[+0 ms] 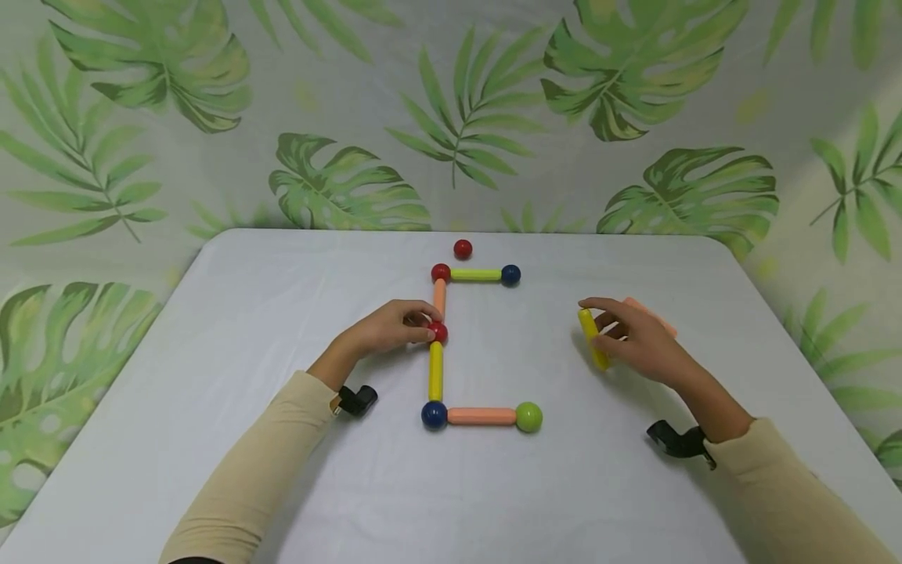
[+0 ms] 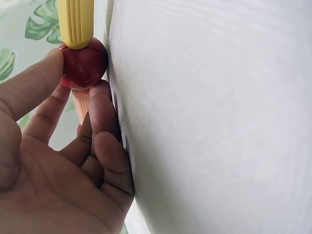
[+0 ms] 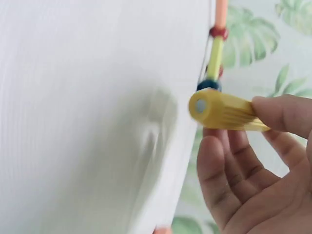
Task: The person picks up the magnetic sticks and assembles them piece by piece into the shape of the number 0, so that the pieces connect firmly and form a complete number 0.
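Note:
In the head view my left hand (image 1: pixel 396 326) pinches the middle red ball (image 1: pixel 439 334) between thumb and fingers. A yellow rod (image 1: pixel 436 372) runs from that ball to a blue ball (image 1: pixel 434 415), and a salmon rod (image 1: pixel 440 299) joins it to another red ball (image 1: pixel 440 272). My right hand (image 1: pixel 640 338) grips a loose yellow rod (image 1: pixel 594 340) right of the shape; its metallic end tip shows in the right wrist view. Partly behind the right hand lies a salmon piece (image 1: pixel 661 319); how many rods it comprises I cannot tell.
A lime rod (image 1: pixel 476 275) links the upper red ball to a dark blue ball (image 1: pixel 510 275). Below, a salmon rod (image 1: pixel 482 416) ends at a green ball (image 1: pixel 529 417). One loose red ball (image 1: pixel 463 249) lies near the far edge of the white table (image 1: pixel 317 501).

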Action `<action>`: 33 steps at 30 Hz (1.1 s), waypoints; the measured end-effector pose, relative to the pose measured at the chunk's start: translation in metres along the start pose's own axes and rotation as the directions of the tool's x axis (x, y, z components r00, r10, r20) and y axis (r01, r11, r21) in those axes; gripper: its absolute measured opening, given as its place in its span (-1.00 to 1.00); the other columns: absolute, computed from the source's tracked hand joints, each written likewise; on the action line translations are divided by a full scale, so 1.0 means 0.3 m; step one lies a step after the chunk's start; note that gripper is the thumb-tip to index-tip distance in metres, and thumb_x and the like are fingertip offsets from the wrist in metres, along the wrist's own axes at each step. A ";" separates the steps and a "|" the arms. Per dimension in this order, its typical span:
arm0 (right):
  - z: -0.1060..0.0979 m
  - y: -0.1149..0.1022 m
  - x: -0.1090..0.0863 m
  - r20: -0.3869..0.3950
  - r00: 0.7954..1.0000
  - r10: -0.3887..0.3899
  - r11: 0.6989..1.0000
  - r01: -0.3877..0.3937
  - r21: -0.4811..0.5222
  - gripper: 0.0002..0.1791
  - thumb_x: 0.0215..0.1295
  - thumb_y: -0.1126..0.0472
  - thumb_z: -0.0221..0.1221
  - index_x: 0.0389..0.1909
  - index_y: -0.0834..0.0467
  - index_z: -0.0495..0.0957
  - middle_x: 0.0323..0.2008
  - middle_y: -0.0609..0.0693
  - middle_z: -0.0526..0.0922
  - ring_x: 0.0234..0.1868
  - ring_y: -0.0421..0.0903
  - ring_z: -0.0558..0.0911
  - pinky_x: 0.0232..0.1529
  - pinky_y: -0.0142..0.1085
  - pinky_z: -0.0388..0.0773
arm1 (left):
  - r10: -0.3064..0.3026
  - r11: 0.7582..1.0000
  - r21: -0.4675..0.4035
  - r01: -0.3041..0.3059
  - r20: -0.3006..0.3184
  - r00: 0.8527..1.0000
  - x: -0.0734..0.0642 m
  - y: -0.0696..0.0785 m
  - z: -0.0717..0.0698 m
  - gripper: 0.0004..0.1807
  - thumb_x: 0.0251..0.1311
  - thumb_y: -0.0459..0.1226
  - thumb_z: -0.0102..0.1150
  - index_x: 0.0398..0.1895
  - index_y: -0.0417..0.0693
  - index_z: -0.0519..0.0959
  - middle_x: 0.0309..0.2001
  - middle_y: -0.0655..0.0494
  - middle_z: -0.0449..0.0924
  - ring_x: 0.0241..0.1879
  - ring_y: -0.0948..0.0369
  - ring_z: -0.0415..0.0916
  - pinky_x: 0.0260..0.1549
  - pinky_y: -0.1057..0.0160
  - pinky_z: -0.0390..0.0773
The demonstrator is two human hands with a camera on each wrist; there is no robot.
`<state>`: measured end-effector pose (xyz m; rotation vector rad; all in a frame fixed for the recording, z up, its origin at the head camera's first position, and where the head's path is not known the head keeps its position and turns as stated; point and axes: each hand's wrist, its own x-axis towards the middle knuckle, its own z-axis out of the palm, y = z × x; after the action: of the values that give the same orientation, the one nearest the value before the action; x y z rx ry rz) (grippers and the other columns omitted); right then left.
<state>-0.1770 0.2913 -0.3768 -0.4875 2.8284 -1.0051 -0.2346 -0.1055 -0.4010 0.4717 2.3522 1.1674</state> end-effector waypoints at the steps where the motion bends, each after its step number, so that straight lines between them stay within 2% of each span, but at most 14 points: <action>1: 0.008 -0.018 -0.002 -0.001 1.000 -0.010 1.000 0.010 0.019 -0.45 0.36 0.27 0.18 0.37 0.09 0.37 0.01 0.20 0.59 -0.12 0.04 0.68 -0.26 -0.36 0.56 | 0.000 1.000 -0.004 0.000 0.000 1.000 0.001 0.001 0.000 -0.71 0.32 -0.19 0.22 0.09 0.10 0.58 -0.02 -0.02 0.58 -0.09 0.09 0.46 -0.14 0.28 0.51; 9: 0.078 -0.159 -0.033 0.000 0.995 -0.096 0.984 0.095 0.151 -0.49 0.37 0.26 0.19 0.31 0.01 0.38 -0.01 0.08 0.62 -0.10 -0.10 0.66 -0.17 -0.37 0.59 | 0.007 1.000 -0.002 -0.007 -0.002 1.000 -0.002 0.005 -0.001 -0.71 0.32 -0.20 0.21 0.08 0.05 0.57 -0.04 -0.04 0.57 -0.11 0.10 0.46 -0.16 0.29 0.49; 12: 0.101 -0.186 -0.043 0.002 0.991 -0.133 0.968 0.129 0.214 -0.50 0.36 0.28 0.21 0.29 0.04 0.37 -0.03 0.10 0.60 -0.12 -0.17 0.66 -0.15 -0.38 0.63 | 0.006 1.000 -0.001 -0.006 -0.002 1.000 -0.001 0.005 -0.001 -0.71 0.32 -0.19 0.21 0.08 0.05 0.57 -0.04 -0.03 0.58 -0.11 0.10 0.46 -0.16 0.29 0.49; 16: 0.123 -0.199 -0.046 0.017 0.991 -0.134 0.953 0.124 0.275 -0.49 0.33 0.33 0.22 0.27 0.08 0.34 -0.03 0.15 0.57 -0.14 -0.20 0.67 -0.14 -0.41 0.64 | 0.006 1.000 -0.005 -0.006 -0.009 1.000 0.000 0.006 -0.001 -0.71 0.31 -0.20 0.21 0.08 0.06 0.57 -0.03 -0.03 0.58 -0.10 0.10 0.46 -0.16 0.29 0.50; 23: 0.145 -0.200 -0.051 0.040 0.993 -0.107 0.960 0.093 0.264 -0.48 0.32 0.35 0.23 0.25 0.10 0.32 0.01 0.15 0.58 -0.11 -0.11 0.68 -0.10 -0.45 0.63 | 0.008 1.000 -0.001 -0.008 -0.005 1.000 0.002 0.001 0.000 -0.71 0.31 -0.20 0.21 0.09 0.05 0.57 -0.04 -0.04 0.57 -0.11 0.10 0.46 -0.15 0.29 0.49; 33: 0.162 -0.216 -0.064 0.001 0.993 -0.122 0.976 0.119 0.184 -0.51 0.31 0.33 0.25 0.20 0.12 0.33 0.00 0.12 0.61 -0.14 -0.14 0.65 -0.08 -0.42 0.61 | 0.010 1.000 -0.008 -0.010 -0.001 1.000 0.003 -0.003 -0.002 -0.70 0.31 -0.21 0.21 0.09 0.03 0.57 -0.01 -0.07 0.58 -0.08 0.08 0.46 -0.14 0.28 0.48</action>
<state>-0.1322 0.2213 -0.3741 -0.6480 2.6879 -1.2655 -0.2357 -0.1061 -0.4017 0.4812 2.3482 1.1815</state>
